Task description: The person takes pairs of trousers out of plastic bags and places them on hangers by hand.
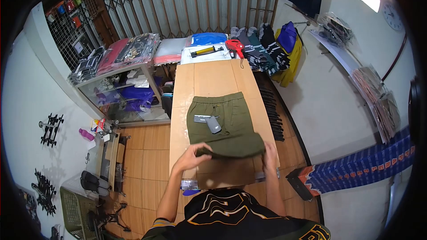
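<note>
Olive-green cloth garment with a gathered waistband: at the middle of the tan tabletop, waistband far, folded near edge raised between our hands.
Left hand: narrow, fingers curled on the fold's near left corner.
Right hand: at the near right corner; fingertips partly hidden, so we cannot tell how firmly it grips.
Two grey rectangular tags: overlapping, left of the garment's centre.
Folded edge: it sags mid-span; we do best keeping both corners level, drawing it gently taut and leaving the tags flat.
</note>
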A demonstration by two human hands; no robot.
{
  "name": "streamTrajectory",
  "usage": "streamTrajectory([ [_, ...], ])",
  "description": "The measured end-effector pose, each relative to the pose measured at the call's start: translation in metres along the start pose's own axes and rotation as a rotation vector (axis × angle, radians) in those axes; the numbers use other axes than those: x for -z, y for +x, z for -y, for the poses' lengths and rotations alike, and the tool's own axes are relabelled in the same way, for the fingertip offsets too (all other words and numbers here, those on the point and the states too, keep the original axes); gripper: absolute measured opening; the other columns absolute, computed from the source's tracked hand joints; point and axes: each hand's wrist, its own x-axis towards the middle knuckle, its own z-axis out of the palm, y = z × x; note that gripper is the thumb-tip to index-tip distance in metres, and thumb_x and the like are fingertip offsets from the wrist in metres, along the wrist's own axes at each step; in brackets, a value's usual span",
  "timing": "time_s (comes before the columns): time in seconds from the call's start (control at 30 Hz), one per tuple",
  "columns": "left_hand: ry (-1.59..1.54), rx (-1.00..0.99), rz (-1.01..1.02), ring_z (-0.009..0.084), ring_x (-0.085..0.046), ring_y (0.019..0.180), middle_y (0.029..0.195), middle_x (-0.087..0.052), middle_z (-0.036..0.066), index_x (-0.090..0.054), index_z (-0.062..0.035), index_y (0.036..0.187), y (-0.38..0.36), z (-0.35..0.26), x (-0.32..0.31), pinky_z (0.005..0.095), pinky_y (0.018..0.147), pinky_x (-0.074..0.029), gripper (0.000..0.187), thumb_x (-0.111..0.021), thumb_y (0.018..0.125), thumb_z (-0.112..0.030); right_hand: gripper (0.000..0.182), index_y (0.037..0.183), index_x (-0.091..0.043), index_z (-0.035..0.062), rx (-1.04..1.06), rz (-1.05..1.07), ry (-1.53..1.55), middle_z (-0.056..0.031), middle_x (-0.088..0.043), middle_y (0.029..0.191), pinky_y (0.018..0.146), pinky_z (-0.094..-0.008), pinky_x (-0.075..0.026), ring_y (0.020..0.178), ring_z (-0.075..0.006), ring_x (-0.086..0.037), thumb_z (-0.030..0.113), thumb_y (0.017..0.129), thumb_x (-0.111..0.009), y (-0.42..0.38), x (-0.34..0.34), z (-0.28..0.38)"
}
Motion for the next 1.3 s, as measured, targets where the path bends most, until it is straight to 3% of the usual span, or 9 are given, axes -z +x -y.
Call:
streamTrajectory([
  [0.17, -0.368, 0.181, 0.253, 0.0134, -0.061, 0.104, 0.110, -0.066, 0.008, -0.059, -0.0033, 0.115, -0.024, 0.006, -0.014, 0.0285, 0.091, -0.050, 0.028, -0.070, 0.090, -0.009, 0.021, 0.111, -0.058, -0.0022, 0.060, -0.113, -0.079, -0.0142, -0.068, 0.097, 0.066, -0.0259, -0.051, 0.079, -0.0142, -0.063, 0.012, 0.096, -0.057, -0.042, 0.026, 0.016],
  [0.3, -0.185, 0.186, 0.004, 0.0196, -0.061, 0.110, 0.117, -0.064, 0.011, -0.056, -0.0030, 0.121, -0.007, 0.019, -0.030, 0.0328, 0.094, -0.049, 0.036, -0.070, 0.090, -0.013, 0.026, 0.116, -0.058, 0.0010, 0.397, -0.121, -0.496, -0.0129, -0.068, 0.103, 0.068, -0.0287, -0.053, 0.081, -0.0182, -0.064, 0.013, 0.093, -0.061, -0.054, 0.009, 0.021],
  [0.37, 0.286, -0.001, -0.346, 0.0303, -0.060, 0.114, 0.118, -0.063, 0.015, -0.057, -0.0025, 0.121, 0.006, 0.015, -0.045, 0.0378, 0.097, -0.048, 0.042, -0.073, 0.086, -0.019, 0.029, 0.119, -0.058, 0.0017, 0.460, -0.109, -0.614, -0.0145, -0.067, 0.106, 0.071, -0.0312, -0.054, 0.085, -0.0201, -0.065, 0.012, 0.092, -0.063, -0.062, -0.017, 0.031],
  [0.47, 0.497, -0.107, -0.407, 0.0360, -0.046, 0.128, 0.134, -0.053, 0.016, -0.054, -0.0063, 0.129, 0.020, 0.021, -0.068, 0.0518, 0.107, -0.034, 0.052, -0.071, 0.085, -0.027, 0.035, 0.121, -0.058, 0.0032, 0.624, -0.026, -0.958, -0.0192, -0.062, 0.120, 0.085, -0.0372, -0.052, 0.104, -0.0281, -0.062, 0.013, 0.088, -0.065, -0.063, -0.046, 0.032],
  [0.53, 0.748, -0.064, -0.406, 0.0370, -0.027, 0.142, 0.151, -0.036, 0.017, -0.043, -0.0091, 0.142, 0.023, 0.028, -0.086, 0.0640, 0.111, -0.016, 0.065, -0.066, 0.088, -0.038, 0.050, 0.133, -0.053, 0.0057, 0.755, 0.130, -1.091, -0.0238, -0.047, 0.140, 0.108, -0.0532, -0.034, 0.131, -0.0444, -0.041, 0.024, 0.088, -0.065, -0.065, -0.063, 0.029],
  [0.63, 1.041, 0.004, -0.378, 0.0398, -0.020, 0.145, 0.156, -0.027, 0.019, -0.037, -0.0089, 0.147, 0.019, 0.049, -0.108, 0.0677, 0.110, -0.015, 0.073, -0.058, 0.090, -0.049, 0.064, 0.145, -0.043, 0.0108, 0.660, 0.152, -1.442, -0.0235, -0.029, 0.154, 0.111, -0.0639, -0.020, 0.142, -0.0451, -0.024, 0.037, 0.090, -0.062, -0.073, -0.076, 0.007],
  [0.67, 1.028, 0.026, -0.351, 0.0415, -0.017, 0.146, 0.157, -0.022, 0.020, -0.034, -0.0084, 0.150, 0.019, 0.050, -0.108, 0.0678, 0.110, -0.013, 0.077, -0.053, 0.091, -0.054, 0.070, 0.151, -0.035, 0.0149, 0.653, 0.174, -1.504, -0.0227, -0.021, 0.158, 0.109, -0.0714, -0.013, 0.145, -0.0449, -0.017, 0.047, 0.091, -0.055, -0.073, -0.077, 0.004],
  [1.1, 1.041, 0.010, -0.436, 0.0391, -0.020, 0.145, 0.158, -0.024, 0.017, -0.032, -0.0127, 0.151, 0.019, 0.065, -0.112, 0.0647, 0.113, -0.015, 0.068, -0.051, 0.094, -0.044, 0.065, 0.150, -0.035, 0.0137, 0.664, 0.165, -1.553, -0.0232, -0.023, 0.157, 0.110, -0.0692, -0.014, 0.145, -0.0438, -0.018, 0.042, 0.094, -0.052, -0.067, -0.074, -0.009],
  [1.3, 0.966, 0.093, -0.600, 0.0415, -0.020, 0.145, 0.155, -0.020, 0.029, -0.029, -0.0010, 0.150, 0.000, 0.068, -0.134, 0.0543, 0.116, -0.017, 0.071, -0.049, 0.096, -0.043, 0.062, 0.150, -0.036, 0.0139, 0.729, 0.197, -1.553, -0.0236, -0.025, 0.156, 0.109, -0.0682, -0.017, 0.144, -0.0438, -0.021, 0.036, 0.094, -0.053, -0.069, -0.065, -0.012],
])
